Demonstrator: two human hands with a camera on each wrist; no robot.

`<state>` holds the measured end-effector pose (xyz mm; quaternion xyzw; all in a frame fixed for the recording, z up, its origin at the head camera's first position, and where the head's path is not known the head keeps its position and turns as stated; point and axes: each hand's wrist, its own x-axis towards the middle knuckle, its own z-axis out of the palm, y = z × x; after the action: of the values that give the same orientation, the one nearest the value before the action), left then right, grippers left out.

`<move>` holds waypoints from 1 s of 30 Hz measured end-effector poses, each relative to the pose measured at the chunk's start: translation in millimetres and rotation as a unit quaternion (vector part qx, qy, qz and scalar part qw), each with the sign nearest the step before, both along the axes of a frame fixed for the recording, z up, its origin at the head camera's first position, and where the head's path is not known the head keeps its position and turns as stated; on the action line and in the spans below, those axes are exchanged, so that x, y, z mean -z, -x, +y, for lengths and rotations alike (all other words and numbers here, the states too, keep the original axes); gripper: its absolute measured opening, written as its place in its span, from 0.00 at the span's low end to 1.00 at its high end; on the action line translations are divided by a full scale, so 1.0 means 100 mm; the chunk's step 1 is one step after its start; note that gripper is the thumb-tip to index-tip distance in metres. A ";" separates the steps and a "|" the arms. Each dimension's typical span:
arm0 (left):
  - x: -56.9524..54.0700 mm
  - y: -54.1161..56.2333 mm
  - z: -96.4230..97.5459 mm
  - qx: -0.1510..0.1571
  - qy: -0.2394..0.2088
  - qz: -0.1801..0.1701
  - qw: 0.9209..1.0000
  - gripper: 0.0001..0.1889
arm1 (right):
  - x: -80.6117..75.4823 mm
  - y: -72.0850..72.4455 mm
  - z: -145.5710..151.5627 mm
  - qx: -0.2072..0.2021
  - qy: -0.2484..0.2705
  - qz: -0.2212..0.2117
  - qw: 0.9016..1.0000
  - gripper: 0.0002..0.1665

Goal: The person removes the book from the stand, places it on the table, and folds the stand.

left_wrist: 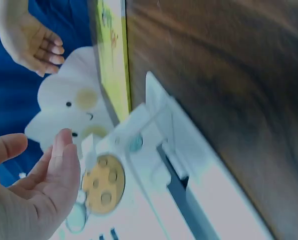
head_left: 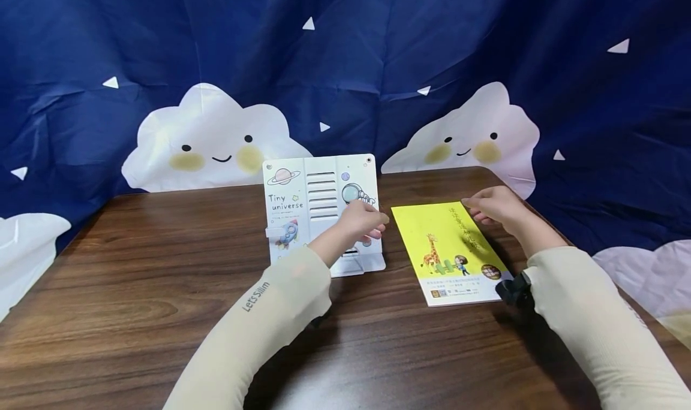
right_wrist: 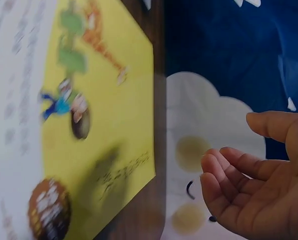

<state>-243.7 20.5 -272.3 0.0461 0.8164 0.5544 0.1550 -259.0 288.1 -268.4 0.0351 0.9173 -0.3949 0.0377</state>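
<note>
A white book stand [head_left: 322,227] printed with a planet, a rocket and an astronaut stands tilted back on the table, with slots down its middle. In front of its right side is my left hand [head_left: 363,221], thumb and fingers apart with nothing between them in the left wrist view. A yellow book [head_left: 445,236] with a giraffe and a child on its cover lies flat to the right of the stand. My right hand [head_left: 498,206] hovers by the book's far right corner; the right wrist view shows its fingers [right_wrist: 238,170] loosely bent, holding nothing. Its shadow falls on the cover.
The brown wooden table [head_left: 135,290] runs back to a dark blue curtain [head_left: 345,50] with white clouds and triangles. A ledge [left_wrist: 208,165] projects along the stand's lower edge. A black wrist device [head_left: 515,290] sits by the book's near right corner.
</note>
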 end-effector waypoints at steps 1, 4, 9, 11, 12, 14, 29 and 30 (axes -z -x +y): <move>-0.02 0.01 -0.04 -0.004 -0.004 0.001 1.000 0.13 | -0.03 0.00 -0.03 -0.006 0.001 0.002 1.000 0.29; -0.08 0.04 -0.15 -0.010 -0.013 0.004 1.000 0.13 | -0.10 0.01 -0.12 -0.021 0.008 0.009 1.000 0.29; -0.17 0.07 -0.31 -0.021 -0.015 0.006 1.000 0.12 | -0.20 0.02 -0.28 -0.033 0.015 0.015 0.999 0.29; -0.20 0.07 -0.36 -0.029 -0.013 0.013 0.999 0.12 | -0.23 0.02 -0.35 -0.042 0.021 0.019 0.999 0.28; -0.22 0.07 -0.39 -0.030 -0.014 0.015 0.999 0.12 | -0.24 0.03 -0.39 -0.047 0.022 0.020 0.998 0.28; -0.23 0.08 -0.46 -0.034 -0.013 0.022 0.999 0.13 | -0.25 0.03 -0.49 -0.057 0.029 0.020 0.998 0.28; -0.24 0.02 -1.02 -0.029 0.016 0.055 0.998 0.15 | -0.22 0.13 -0.90 -0.072 0.058 0.000 0.996 0.24; -0.24 0.02 -1.06 -0.029 0.017 0.058 0.998 0.16 | -0.22 0.13 -0.91 -0.071 0.059 0.000 0.996 0.24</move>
<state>-245.7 -85.4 -248.3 0.0519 0.8343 0.5411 0.0916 -272.3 196.9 -246.5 -0.0324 0.8926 -0.4446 0.0679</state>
